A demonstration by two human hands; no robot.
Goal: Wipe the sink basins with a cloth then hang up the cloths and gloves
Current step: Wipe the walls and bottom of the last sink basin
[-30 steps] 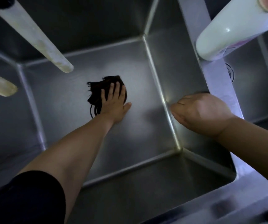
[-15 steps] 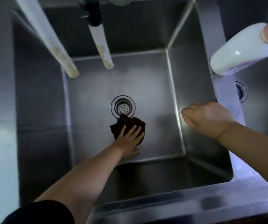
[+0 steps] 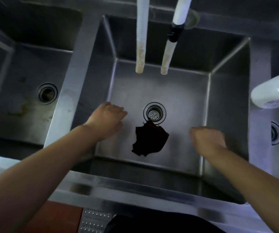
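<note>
A dark crumpled cloth (image 3: pixel 149 142) lies on the floor of the middle steel basin (image 3: pixel 182 91), just below the round drain (image 3: pixel 154 113). My left hand (image 3: pixel 109 118) hovers left of the cloth, apart from it, fingers loosely curled and holding nothing. My right hand (image 3: pixel 207 140) hangs over the basin to the right of the cloth, blurred, fingers loosely bent with nothing in them. Neither hand touches the cloth.
Two pale hoses (image 3: pixel 140 47) (image 3: pixel 168 56) hang from above into the middle basin. A left basin (image 3: pixel 21 91) with its own drain shows stains. A white bottle (image 3: pixel 273 95) lies on the right divider, beside a third basin (image 3: pixel 276 133).
My left hand has let go of the cloth and moved up and left of it. My right hand has come off the divider rim. The view has pulled back.
</note>
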